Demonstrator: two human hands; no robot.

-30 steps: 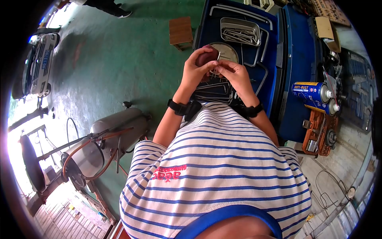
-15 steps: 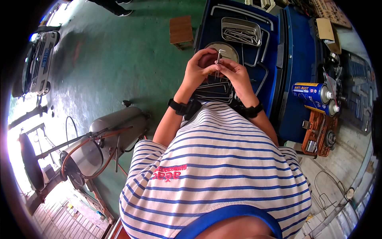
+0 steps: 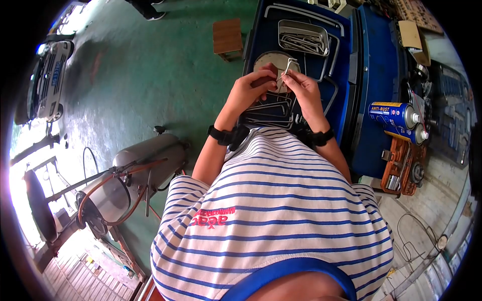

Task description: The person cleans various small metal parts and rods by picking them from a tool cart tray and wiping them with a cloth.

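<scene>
My left hand [image 3: 249,90] is closed around a dark reddish-brown piece that looks like a rag [image 3: 268,72], partly hidden by the fingers. In a pinch between thumb and fingertips, my right hand [image 3: 305,90] holds thin L-shaped hex keys [image 3: 288,65], short ends pointing up; how many I cannot tell. Both hands are close together over a round, pale disc [image 3: 266,57] in the blue drawer [image 3: 258,37]. Beyond it lies a metal tray [image 3: 301,23] of small hex keys. Larger bent hex keys [image 3: 271,111] lie below my hands and along the drawer's right side.
A brown stool [image 3: 227,36] stands left of the drawer. To the right are blue spray cans [image 3: 389,113] and an orange tool case [image 3: 396,168]. A grey tank [image 3: 150,153] with hoses is at lower left. Someone's leg [image 3: 145,7] shows at the top.
My hands have moved apart. The right one has shifted slightly right with the hex keys, which now tilt; the left one has drawn back a little with the reddish-brown rag.
</scene>
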